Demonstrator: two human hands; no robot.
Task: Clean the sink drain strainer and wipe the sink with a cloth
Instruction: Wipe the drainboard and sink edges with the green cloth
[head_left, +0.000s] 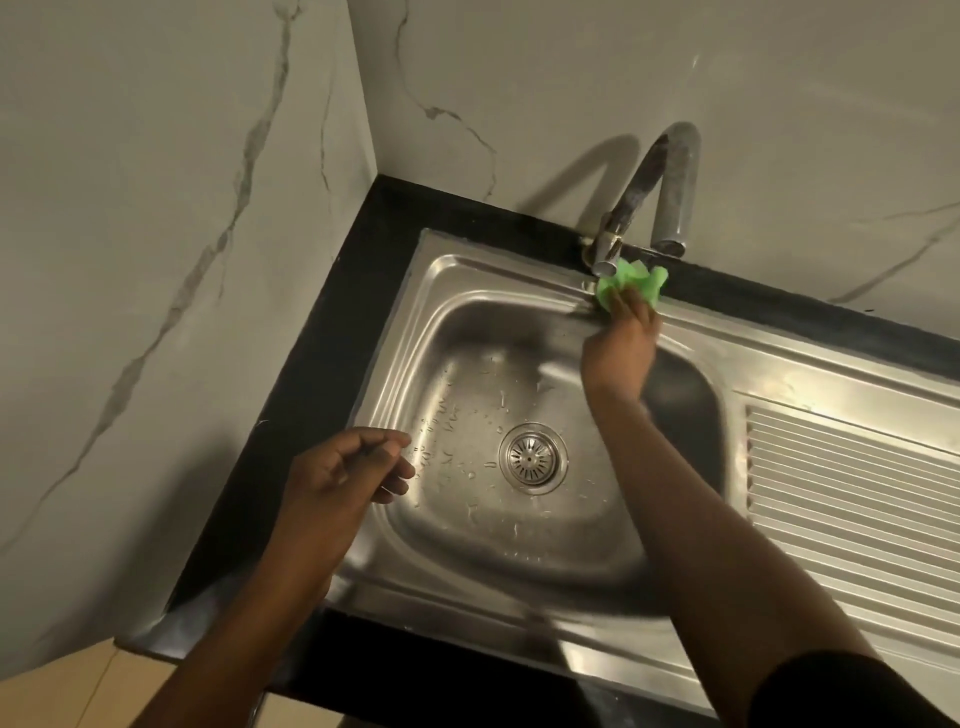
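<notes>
A: Which are the largest parts?
B: The marble wall (156, 208) and black counter (311, 364) border 1 steel sink (415, 291); its ribbed drainboard (857, 493) lies at right.

A: Where do the tap and strainer sit?
B: The tap (644, 197) stands at the far rim. The strainer (532, 457) is seated in the drain at the basin's centre, amid water droplets.

A: What of the 2 hands?
B: The right hand (621, 343) grasps the green cloth (631, 283), pressing it on the far rim just beside the tap's spout. The left hand (343, 473) hovers over the near-left rim, fingers loosely curled, grasping nothing.
</notes>
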